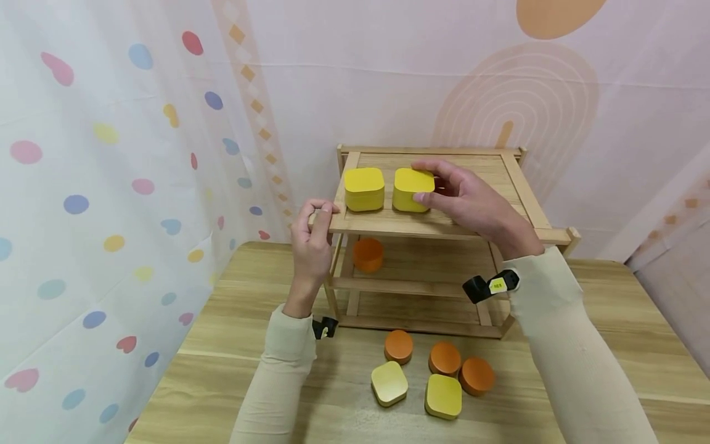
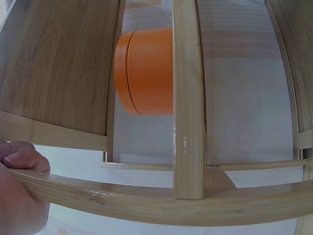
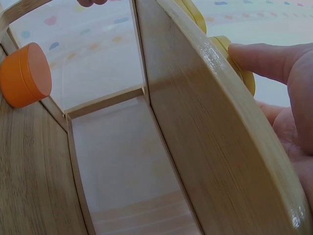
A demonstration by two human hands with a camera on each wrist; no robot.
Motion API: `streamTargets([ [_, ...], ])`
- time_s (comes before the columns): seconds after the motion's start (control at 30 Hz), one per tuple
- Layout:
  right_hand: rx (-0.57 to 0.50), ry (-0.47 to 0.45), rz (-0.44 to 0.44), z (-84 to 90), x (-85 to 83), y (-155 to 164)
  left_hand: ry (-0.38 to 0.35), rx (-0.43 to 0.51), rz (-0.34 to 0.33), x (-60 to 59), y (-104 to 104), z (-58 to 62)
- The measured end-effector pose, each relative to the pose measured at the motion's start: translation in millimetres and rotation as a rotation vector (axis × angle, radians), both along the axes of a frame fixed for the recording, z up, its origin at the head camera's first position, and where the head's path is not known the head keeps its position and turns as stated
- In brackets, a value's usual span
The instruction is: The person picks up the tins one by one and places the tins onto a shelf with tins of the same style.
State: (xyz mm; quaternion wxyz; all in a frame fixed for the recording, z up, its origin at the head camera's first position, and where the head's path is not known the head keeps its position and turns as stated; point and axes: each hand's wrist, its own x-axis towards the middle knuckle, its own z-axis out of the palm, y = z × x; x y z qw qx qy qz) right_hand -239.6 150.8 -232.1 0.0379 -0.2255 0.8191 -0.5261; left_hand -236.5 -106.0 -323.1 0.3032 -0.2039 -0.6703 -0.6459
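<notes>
My right hand (image 1: 468, 197) holds a yellow square tin (image 1: 412, 191) on the top board of a wooden shelf rack (image 1: 432, 229), thumb at its front and fingers behind. Just left of it, a small gap apart, stands a second yellow square tin (image 1: 364, 190). With curled fingers my left hand (image 1: 313, 240) grips the rack's front left corner; in the left wrist view the fingers (image 2: 22, 159) wrap the wooden frame (image 2: 112, 198). An orange round tin (image 1: 368, 255) stands at the left of the middle shelf, seen also from the right wrist.
On the wooden table (image 1: 222, 370) before the rack lie several tins: a pale yellow square one (image 1: 389, 383), another yellow square tin (image 1: 444, 396) and orange round tins (image 1: 399, 346), (image 1: 477, 376). A patterned curtain (image 1: 355, 92) hangs behind and at the left.
</notes>
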Motion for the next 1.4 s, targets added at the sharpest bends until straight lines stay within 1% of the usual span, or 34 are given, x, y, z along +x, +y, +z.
streamTargets([
  [0.3, 0.016, 0.017, 0.023, -1.2, -1.3, 1, -0.002, -0.011, 0.003, -0.6, 0, -1.1],
  [0.57, 0.001, 0.022, 0.024, -2.9, -4.0, 1, 0.012, -0.004, 0.004, -4.4, 0, -2.6],
  [0.87, -0.014, 0.031, 0.031, -3.9, -4.4, 1, 0.010, -0.006, 0.018, -4.4, 0, -3.1],
  [1.03, -0.013, 0.063, 0.003, -4.9, -1.1, 1, 0.009, -0.007, 0.016, -2.4, -1, -3.4],
  [1.13, -0.051, 0.112, -0.039, -4.8, 1.7, 0, 0.010, -0.006, 0.016, -2.7, -2, -2.4],
  [1.2, -0.089, 0.163, -0.073, -4.8, 3.8, -1, 0.012, -0.006, 0.021, -3.2, -2, -1.5],
  [1.33, -0.212, 0.286, -0.118, -5.8, 8.0, -3, 0.009, -0.012, 0.030, -3.8, -3, -1.7],
  [1.4, -0.286, 0.347, -0.121, -7.5, 11.0, -3, 0.004, -0.012, 0.030, -3.5, -3, -2.2],
])
